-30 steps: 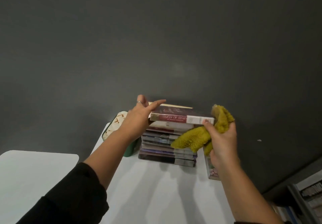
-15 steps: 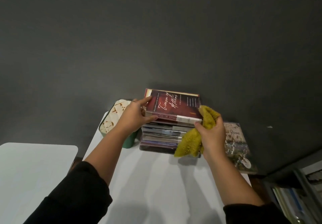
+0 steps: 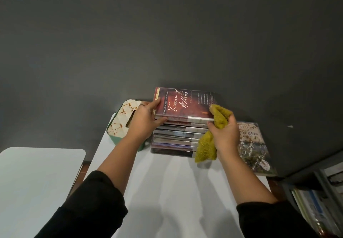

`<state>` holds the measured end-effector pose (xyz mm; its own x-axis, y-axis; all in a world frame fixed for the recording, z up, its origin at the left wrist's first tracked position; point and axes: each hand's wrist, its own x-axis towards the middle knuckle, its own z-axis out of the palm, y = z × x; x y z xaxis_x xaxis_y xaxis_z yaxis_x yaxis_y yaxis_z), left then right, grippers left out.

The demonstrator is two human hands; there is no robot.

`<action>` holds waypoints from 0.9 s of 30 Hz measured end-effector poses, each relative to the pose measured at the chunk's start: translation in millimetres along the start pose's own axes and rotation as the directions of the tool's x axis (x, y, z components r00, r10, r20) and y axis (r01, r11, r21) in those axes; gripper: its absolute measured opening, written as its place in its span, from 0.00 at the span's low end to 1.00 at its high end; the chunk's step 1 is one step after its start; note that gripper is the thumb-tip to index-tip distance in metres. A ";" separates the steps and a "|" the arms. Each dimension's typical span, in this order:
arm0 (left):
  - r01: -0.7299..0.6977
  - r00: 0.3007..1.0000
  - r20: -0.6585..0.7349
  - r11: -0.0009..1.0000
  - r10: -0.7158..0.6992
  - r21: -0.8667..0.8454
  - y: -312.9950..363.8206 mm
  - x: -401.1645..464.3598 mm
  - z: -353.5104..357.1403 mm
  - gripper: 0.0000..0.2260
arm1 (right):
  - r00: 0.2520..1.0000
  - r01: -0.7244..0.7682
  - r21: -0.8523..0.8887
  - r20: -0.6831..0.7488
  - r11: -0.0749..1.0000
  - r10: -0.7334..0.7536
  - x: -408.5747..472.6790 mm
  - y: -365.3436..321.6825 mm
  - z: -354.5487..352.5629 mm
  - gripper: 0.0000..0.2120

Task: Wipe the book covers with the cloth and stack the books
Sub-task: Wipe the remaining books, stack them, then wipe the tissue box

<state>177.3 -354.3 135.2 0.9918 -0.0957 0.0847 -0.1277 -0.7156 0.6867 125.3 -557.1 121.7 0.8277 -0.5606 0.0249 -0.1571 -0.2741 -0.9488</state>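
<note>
A green tissue box (image 3: 118, 126) sits at the white table's (image 3: 167, 185) left edge, its contents unseen. One stack of books (image 3: 176, 137) stands at the far edge; the left hand (image 3: 144, 121) grips the dark red top book (image 3: 183, 104) by its left end. The right hand (image 3: 225, 135) clutches one yellow cloth (image 3: 213, 135) against the stack's right end, beside a single flat book (image 3: 254, 145).

A big dark grey wall (image 3: 167, 33) fills most of the view, and it looks dim. A white table (image 3: 167, 191) stands against the wall, and a second white table (image 3: 33, 178) with round corners sits to its left, with a thin gap between them. Low on the right is a dark shelf (image 3: 315, 191) with things packed inside, too blurry to tell apart.
</note>
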 end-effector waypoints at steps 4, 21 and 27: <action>0.005 1.000 0.025 0.989 -0.009 0.150 10.4 -7.8 -1.4 0.40 | 1.000 0.008 0.041 0.004 0.999 -0.008 -3.4 1.5 -7.5 0.16; -0.269 0.945 0.128 0.938 0.301 -0.218 115.5 -65.0 112.7 0.20 | 0.974 -0.059 -0.168 -0.227 0.984 0.019 38.7 73.5 -139.5 0.15; 0.073 0.901 0.433 0.973 0.030 -0.219 111.7 -59.4 178.7 0.23 | 0.968 -0.190 -0.279 -0.214 0.941 0.131 58.7 116.7 -163.0 0.15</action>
<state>103.2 -552.2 77.8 0.8873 -0.4077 -0.2157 -0.0512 -0.5517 0.8325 67.8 -749.4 63.8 0.6651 -0.7461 -0.0330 -0.4553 -0.3700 -0.8098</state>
